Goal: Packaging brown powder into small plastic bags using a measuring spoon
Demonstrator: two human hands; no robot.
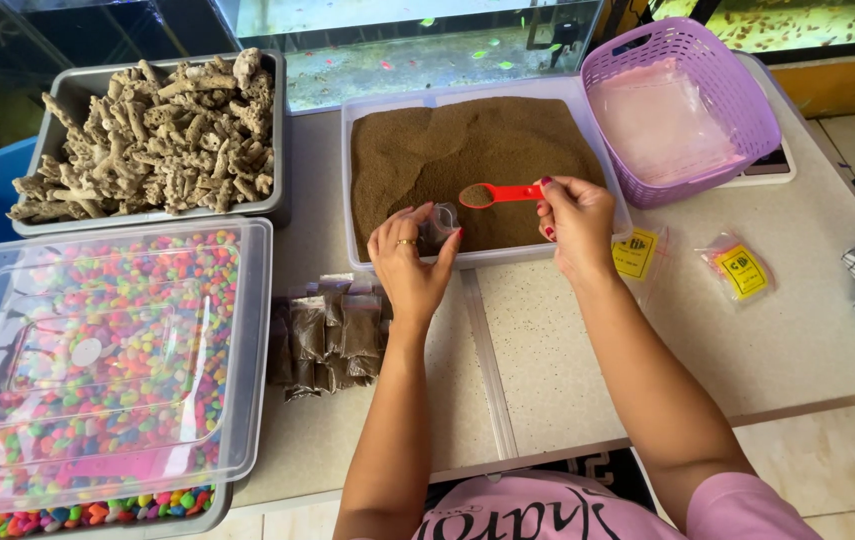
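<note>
Head view: right hand, its grip clamped on a red plastic scoop heaped with fine brown granules, hovers over the clear tray of the same; left hand pinches a small clear bag open beside it, on the speckled tabletop

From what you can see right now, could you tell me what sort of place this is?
Probably an aquarium supply shop: fish tanks behind the table, a tray of coloured gravel, and the right hand spooning brown granules with a red spoon.
</note>
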